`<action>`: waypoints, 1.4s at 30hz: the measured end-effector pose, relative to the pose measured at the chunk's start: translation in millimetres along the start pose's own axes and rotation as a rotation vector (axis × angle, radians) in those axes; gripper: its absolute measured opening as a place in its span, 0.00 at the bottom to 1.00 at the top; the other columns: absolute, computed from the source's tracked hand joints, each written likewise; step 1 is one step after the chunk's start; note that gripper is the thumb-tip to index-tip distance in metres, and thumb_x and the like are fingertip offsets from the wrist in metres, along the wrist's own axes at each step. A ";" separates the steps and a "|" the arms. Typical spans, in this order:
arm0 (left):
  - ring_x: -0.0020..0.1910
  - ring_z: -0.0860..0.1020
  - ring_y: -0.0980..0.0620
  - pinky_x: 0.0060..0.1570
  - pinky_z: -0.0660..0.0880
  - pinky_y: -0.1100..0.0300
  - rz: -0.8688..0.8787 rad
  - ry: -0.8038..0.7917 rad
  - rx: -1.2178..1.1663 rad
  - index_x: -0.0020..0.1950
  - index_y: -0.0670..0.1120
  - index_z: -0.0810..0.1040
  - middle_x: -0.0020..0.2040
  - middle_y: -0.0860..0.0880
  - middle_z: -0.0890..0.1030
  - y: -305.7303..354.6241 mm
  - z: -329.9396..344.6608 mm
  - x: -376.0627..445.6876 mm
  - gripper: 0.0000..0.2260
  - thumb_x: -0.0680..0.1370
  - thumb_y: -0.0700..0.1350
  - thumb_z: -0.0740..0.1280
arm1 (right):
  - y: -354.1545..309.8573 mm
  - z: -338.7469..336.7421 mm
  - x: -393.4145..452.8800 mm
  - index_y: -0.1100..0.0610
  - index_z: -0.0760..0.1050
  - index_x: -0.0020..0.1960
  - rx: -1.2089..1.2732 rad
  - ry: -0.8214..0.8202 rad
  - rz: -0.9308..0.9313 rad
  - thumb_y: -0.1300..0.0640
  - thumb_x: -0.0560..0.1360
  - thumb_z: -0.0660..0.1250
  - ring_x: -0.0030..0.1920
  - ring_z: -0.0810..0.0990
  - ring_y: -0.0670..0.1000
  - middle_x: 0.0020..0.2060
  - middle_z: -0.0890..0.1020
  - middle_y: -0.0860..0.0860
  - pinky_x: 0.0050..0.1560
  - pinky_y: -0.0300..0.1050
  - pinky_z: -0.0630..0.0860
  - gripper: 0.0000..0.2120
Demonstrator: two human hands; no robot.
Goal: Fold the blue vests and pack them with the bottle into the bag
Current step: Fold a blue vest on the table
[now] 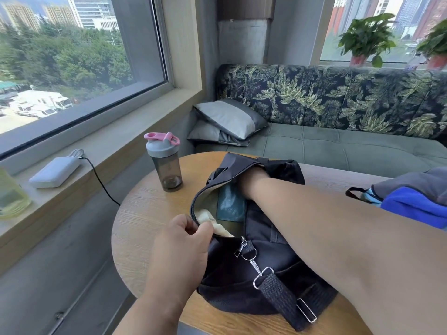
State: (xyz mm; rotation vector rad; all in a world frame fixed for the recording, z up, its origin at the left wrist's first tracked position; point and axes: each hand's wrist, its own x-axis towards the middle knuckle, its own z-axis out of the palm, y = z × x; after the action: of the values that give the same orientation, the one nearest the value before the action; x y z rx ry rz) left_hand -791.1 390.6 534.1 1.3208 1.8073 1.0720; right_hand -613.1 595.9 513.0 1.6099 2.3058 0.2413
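Nearest us, our left hand (180, 240) pinches the near edge of the black duffel bag (244, 269) beside its zipper, thumb and curled fingers closed on the pale lining and holding the mouth open. The bag lies on a round wooden table (135, 228), its webbing shoulder strap (283, 298) clipped by a metal snap hook (257, 268) at the near end.

Our right forearm (321, 228) crosses the frame from the lower right and goes into the bag's opening. The right hand itself is hidden past the wrist under the dark flap, so we cannot tell whether its fingers are spread or holding anything. Just left of the wrist, inside the bag, a piece of blue-teal fabric (229, 201) shows; only part of it is visible, and we cannot say for sure that it is a vest.

At the right edge, a bright blue garment (416, 206) lies under grey cloth (411, 181), both cut off by the frame.

Beyond the bag, the shaker bottle (165, 163) stands upright on the table, near the bag but apart from it, with a smoky body, grey lid and pink cap.

On the window ledge to the left sits a white power bank (55, 172) with a black cable (101, 182), and a yellowish container (12, 197) is cut off at the edge.

Farther back are a green sofa (338, 146) with leaf-print backrest, two grey pillows (227, 122) and blurred potted plants (367, 39).
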 end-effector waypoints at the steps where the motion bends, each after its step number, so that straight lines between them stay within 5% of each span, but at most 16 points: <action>1: 0.35 0.79 0.45 0.39 0.75 0.49 0.003 0.002 0.002 0.41 0.42 0.80 0.35 0.45 0.83 -0.1 0.3 -0.3 0.12 0.75 0.51 0.70 | -4.6 -7.5 -10.0 0.44 0.70 0.53 -0.093 0.021 0.055 0.61 0.83 0.55 0.52 0.74 0.50 0.47 0.74 0.49 0.57 0.44 0.72 0.12; 3: 0.35 0.79 0.45 0.40 0.76 0.48 0.010 0.005 0.006 0.40 0.42 0.80 0.35 0.45 0.83 -0.8 0.2 -0.3 0.12 0.76 0.51 0.70 | -12.9 -14.6 -25.5 0.50 0.76 0.59 -0.185 0.084 0.055 0.63 0.84 0.55 0.62 0.78 0.54 0.57 0.80 0.51 0.62 0.47 0.74 0.14; 6: 0.37 0.80 0.45 0.41 0.77 0.47 0.020 0.011 0.004 0.40 0.43 0.81 0.35 0.45 0.84 -0.8 0.4 -2.3 0.12 0.76 0.51 0.70 | -21.9 -19.1 -37.2 0.53 0.76 0.53 -0.198 0.121 0.045 0.59 0.83 0.58 0.59 0.79 0.56 0.59 0.82 0.53 0.56 0.46 0.73 0.08; 11: 0.36 0.79 0.47 0.38 0.75 0.50 0.023 0.035 0.025 0.39 0.45 0.80 0.34 0.47 0.83 1.2 1.3 -5.2 0.10 0.75 0.51 0.69 | -16.1 -2.4 -38.2 0.54 0.77 0.70 -0.209 -0.298 0.015 0.53 0.83 0.62 0.72 0.73 0.57 0.70 0.77 0.53 0.70 0.54 0.70 0.17; 13: 0.35 0.78 0.47 0.35 0.73 0.51 0.027 0.030 0.036 0.38 0.46 0.79 0.32 0.48 0.81 3.1 1.7 -6.6 0.10 0.75 0.51 0.68 | -10.5 -3.8 -43.1 0.56 0.77 0.71 -0.219 -0.333 0.007 0.55 0.84 0.62 0.72 0.74 0.58 0.70 0.77 0.54 0.71 0.55 0.70 0.17; 19: 0.36 0.80 0.50 0.36 0.75 0.52 0.021 0.037 0.057 0.37 0.48 0.79 0.31 0.52 0.81 4.6 5.4 -5.7 0.11 0.75 0.53 0.68 | 22.6 -13.0 -74.7 0.56 0.84 0.51 0.058 -0.140 -0.070 0.57 0.79 0.59 0.55 0.82 0.59 0.52 0.85 0.55 0.55 0.50 0.79 0.14; 23: 0.35 0.80 0.49 0.34 0.72 0.54 0.012 0.029 0.061 0.37 0.49 0.77 0.30 0.52 0.80 9.2 10.5 -4.5 0.11 0.76 0.52 0.67 | 48.5 -20.8 -103.6 0.54 0.70 0.33 0.234 0.156 -0.131 0.52 0.71 0.53 0.43 0.76 0.59 0.38 0.79 0.52 0.52 0.56 0.75 0.12; 29: 0.36 0.80 0.48 0.36 0.75 0.53 0.032 0.028 0.097 0.37 0.48 0.77 0.32 0.50 0.81 15.6 16.1 -3.3 0.11 0.77 0.52 0.66 | 76.2 -14.2 -166.3 0.53 0.69 0.32 0.380 0.466 -0.028 0.51 0.70 0.52 0.40 0.68 0.53 0.31 0.71 0.46 0.48 0.52 0.66 0.12; 33: 0.35 0.79 0.48 0.35 0.73 0.53 0.047 0.024 0.111 0.39 0.46 0.77 0.31 0.51 0.80 20.7 19.0 -6.8 0.12 0.78 0.51 0.66 | 84.5 -0.9 -197.3 0.45 0.84 0.45 0.218 0.305 -0.018 0.54 0.73 0.51 0.54 0.68 0.50 0.48 0.74 0.41 0.61 0.53 0.60 0.21; 35: 0.34 0.78 0.48 0.34 0.71 0.54 0.050 0.029 0.121 0.37 0.46 0.75 0.29 0.52 0.78 22.3 19.4 -9.2 0.13 0.78 0.51 0.66 | 90.7 11.6 -208.9 0.43 0.85 0.49 0.193 0.287 -0.027 0.59 0.69 0.54 0.66 0.68 0.54 0.61 0.76 0.42 0.68 0.56 0.55 0.23; 37: 0.33 0.78 0.48 0.34 0.72 0.54 0.056 0.032 0.126 0.37 0.46 0.75 0.28 0.52 0.78 24.2 19.3 -11.4 0.13 0.78 0.51 0.66 | 93.8 18.1 -218.1 0.45 0.81 0.42 0.110 0.300 0.034 0.62 0.65 0.58 0.72 0.69 0.60 0.67 0.78 0.47 0.73 0.60 0.51 0.17; 39: 0.35 0.79 0.47 0.36 0.73 0.53 0.052 0.036 0.131 0.39 0.45 0.77 0.30 0.50 0.81 26.9 17.9 -13.6 0.12 0.79 0.50 0.65 | 97.8 19.9 -225.9 0.47 0.72 0.35 0.073 0.415 0.102 0.63 0.64 0.65 0.66 0.75 0.61 0.56 0.82 0.46 0.69 0.59 0.56 0.11; 42: 0.38 0.81 0.45 0.39 0.74 0.51 0.049 0.049 0.141 0.41 0.44 0.78 0.34 0.47 0.83 29.7 14.1 -15.4 0.12 0.78 0.50 0.64 | 100.2 22.1 -234.0 0.44 0.71 0.43 0.251 0.613 0.189 0.69 0.63 0.66 0.54 0.70 0.53 0.43 0.74 0.42 0.57 0.48 0.59 0.20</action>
State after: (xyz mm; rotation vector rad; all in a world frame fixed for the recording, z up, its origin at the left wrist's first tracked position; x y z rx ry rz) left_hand -761.9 383.9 554.6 1.4394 1.9263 1.0267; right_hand -443.1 411.3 561.7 2.1169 2.7042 0.5800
